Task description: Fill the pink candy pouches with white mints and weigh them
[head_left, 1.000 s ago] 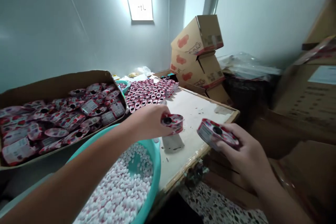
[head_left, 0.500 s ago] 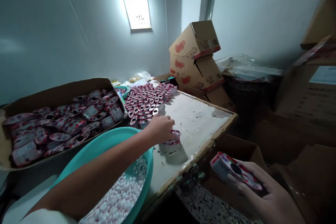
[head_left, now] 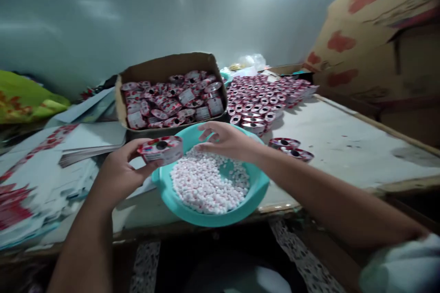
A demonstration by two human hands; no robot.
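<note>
My left hand grips a small red-and-white printed oval package with a dark round hole in its top, fingers and thumb around its left end. That package is at the left rim of a turquoise basin. Many white pellets, some tinged pink, lie in the basin. Over its far side hangs my right hand, fingers loosely curved and apart; I see nothing between them. Two similar packages sit together on the table, just beyond my right forearm.
Behind the basin, a cardboard box holds many such packages. More packages stand in a dense cluster to its right. Flat printed sheets and a yellow-green bag are at left. Large cartons rise at right.
My view has swung left and down. My right hand, which held a package at the right, is now over the basin without it. My left hand has come back from the table and holds a package.
</note>
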